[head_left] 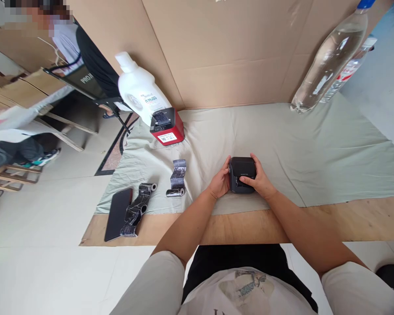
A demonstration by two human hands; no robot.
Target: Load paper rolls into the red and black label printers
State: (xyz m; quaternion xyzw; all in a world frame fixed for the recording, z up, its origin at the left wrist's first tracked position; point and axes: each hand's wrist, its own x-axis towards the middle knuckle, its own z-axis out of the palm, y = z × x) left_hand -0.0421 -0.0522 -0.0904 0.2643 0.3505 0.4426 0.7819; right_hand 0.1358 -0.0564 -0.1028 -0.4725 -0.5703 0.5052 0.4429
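A small black portable printer (244, 167) with rounded corners lies on the cloth in front of me. My left hand (220, 181) grips its left side, fingers along the edge. On the right side, my right hand (261, 179) is closed round the body, its thumb resting across the front of the top. The lid looks closed. To the left, a partly unrolled dark printed roll (177, 178) lies on the cloth. Further left, more dark unrolled strips (136, 214) touch and partly cover a black phone-like slab (117, 214).
A red and black box (169, 131) stands before a white detergent bottle (142, 89) at the back left. Two clear bottles, one large (331, 61), lean at the back right. A cardboard wall (236, 48) borders the far edge. Other people sit at the left.
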